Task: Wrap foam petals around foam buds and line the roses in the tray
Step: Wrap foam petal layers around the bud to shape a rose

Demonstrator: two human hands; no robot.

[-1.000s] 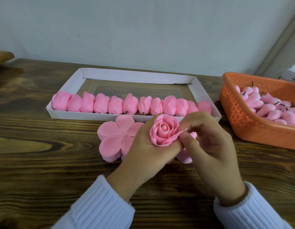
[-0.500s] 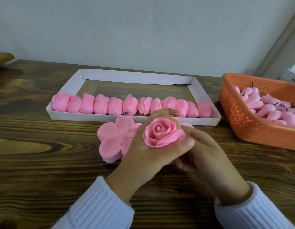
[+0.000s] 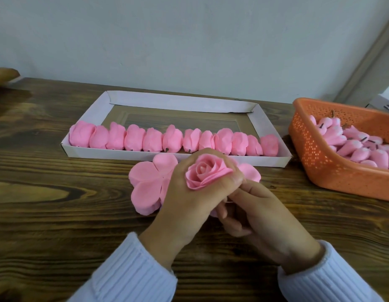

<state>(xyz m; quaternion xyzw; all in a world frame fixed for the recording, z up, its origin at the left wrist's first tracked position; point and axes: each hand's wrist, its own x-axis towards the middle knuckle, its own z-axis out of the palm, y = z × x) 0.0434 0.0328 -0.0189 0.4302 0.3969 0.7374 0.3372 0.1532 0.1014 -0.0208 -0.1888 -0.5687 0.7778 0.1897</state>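
My left hand (image 3: 189, 205) grips a pink foam rose (image 3: 205, 173) with its fingers curled round the outer petals, the bloom facing up. My right hand (image 3: 261, 216) sits just below and to the right of it, fingers curled under the rose's base; what they pinch is hidden. A flat stack of pink flower-shaped petal sheets (image 3: 148, 184) lies on the table behind my left hand. The white cardboard tray (image 3: 176, 103) holds a row of several finished pink roses (image 3: 171, 140) along its near wall.
An orange perforated basket (image 3: 324, 162) at the right holds several pink foam buds (image 3: 359, 147) with dark stems. The dark wooden table (image 3: 47, 214) runs to a grey wall. A brown object (image 3: 3, 75) sits at the far left edge.
My right hand left the rose's outer petal and dropped beneath the bloom. My left hand closed further round the rose and turned it slightly, keeping it over the petal stack.
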